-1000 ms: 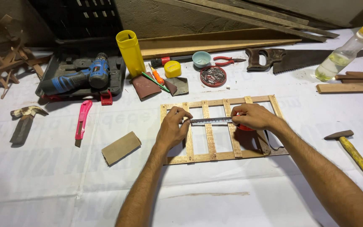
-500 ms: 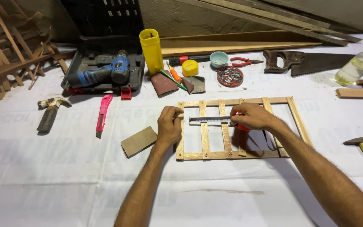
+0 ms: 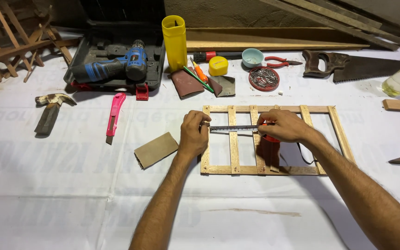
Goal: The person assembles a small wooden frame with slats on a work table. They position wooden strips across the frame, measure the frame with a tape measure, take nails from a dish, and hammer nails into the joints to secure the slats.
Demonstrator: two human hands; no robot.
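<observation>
Wooden slats form a frame (image 3: 274,169) laid flat on the white-covered bench (image 3: 70,194), near its middle. A tape measure blade (image 3: 234,128) is stretched across the far slats, its tip pinched by the left hand (image 3: 193,134), its red case (image 3: 270,147) grasped by the right hand (image 3: 284,126); a sanding block (image 3: 156,150) lies just left

A blue drill (image 3: 112,68) lies in its case far left. A hammer (image 3: 51,111) and pink knife (image 3: 115,116) lie nearer. A saw (image 3: 353,67) lies far right.
</observation>
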